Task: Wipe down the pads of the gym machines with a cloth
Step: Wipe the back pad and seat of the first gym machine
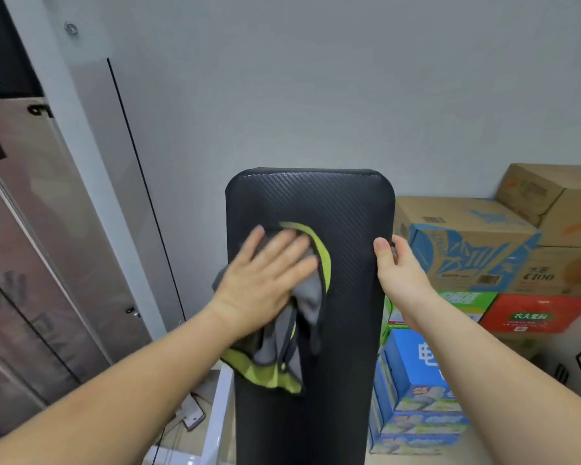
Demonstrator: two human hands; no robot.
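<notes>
A long black textured pad [349,213] of a gym bench rises up the middle of the view, leaning toward the grey wall. My left hand [265,280] lies flat with spread fingers on a grey cloth with a lime-green edge [311,303], pressing it against the left half of the pad. The cloth hangs crumpled below my palm. My right hand [394,263] grips the pad's right edge, thumb on the front and fingers hidden behind it.
Stacked cardboard boxes [467,243] and blue, green and red cartons fill the right side, close to the pad. A metal-faced door [47,263] stands at the left. A power strip with cables [192,416] lies on the floor at lower left.
</notes>
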